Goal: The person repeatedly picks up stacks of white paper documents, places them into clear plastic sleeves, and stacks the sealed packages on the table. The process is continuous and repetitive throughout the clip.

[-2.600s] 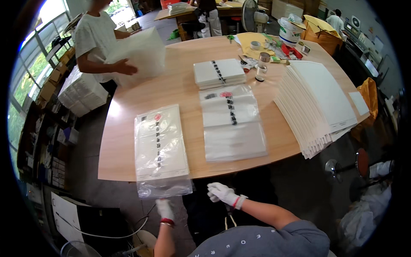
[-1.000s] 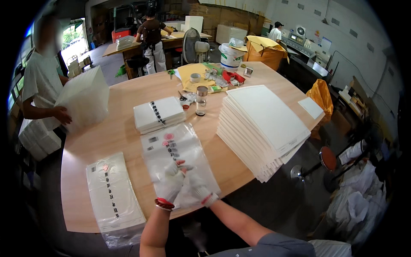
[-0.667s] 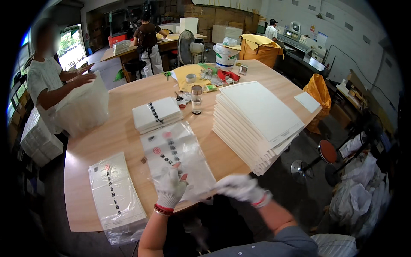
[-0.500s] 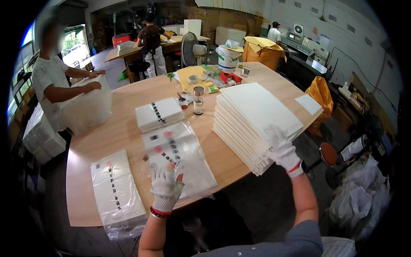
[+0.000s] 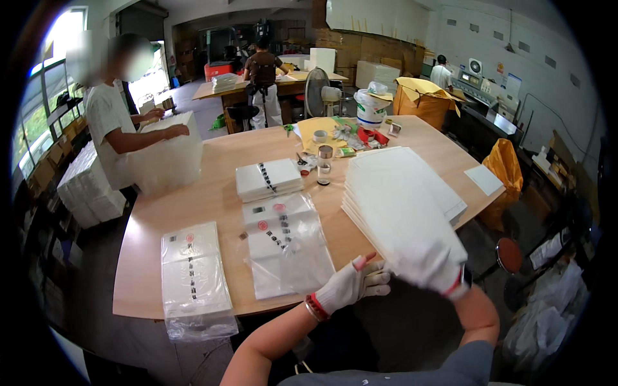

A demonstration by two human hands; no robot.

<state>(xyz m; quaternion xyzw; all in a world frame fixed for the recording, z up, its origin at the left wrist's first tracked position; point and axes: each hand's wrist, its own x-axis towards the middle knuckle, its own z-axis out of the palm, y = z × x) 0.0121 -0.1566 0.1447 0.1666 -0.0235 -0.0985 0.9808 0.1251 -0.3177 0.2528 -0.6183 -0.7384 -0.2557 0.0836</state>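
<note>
A stack of white paper pads [image 5: 402, 186] stands at the right of the table. The top white pad [image 5: 405, 219] is skewed off it toward me, and my right hand [image 5: 425, 262], gloved and smeared by motion, grips its near edge. My left hand [image 5: 354, 283], in a white glove with bare thumb tip, is open and holds nothing, its fingers stretched toward the pad's near left corner. Flat clear plastic bags [image 5: 286, 244] with dark print lie left of that hand. A bagged white pack [image 5: 193, 270] lies at the left edge, and a bagged bundle [image 5: 267, 179] lies farther back.
A glass bottle [image 5: 324, 166] stands mid-table, with scissors, tape rolls [image 5: 320, 136] and yellow paper behind it. A co-worker [image 5: 116, 122] at the left handles a large white stack. A stool [image 5: 508, 255] and an orange bag [image 5: 502, 174] are at the right.
My right hand has drawn the top pad toward me, skewing it off the stack. My left hand has left the plastic bags and moved right toward the stack. My view has shifted left.
</note>
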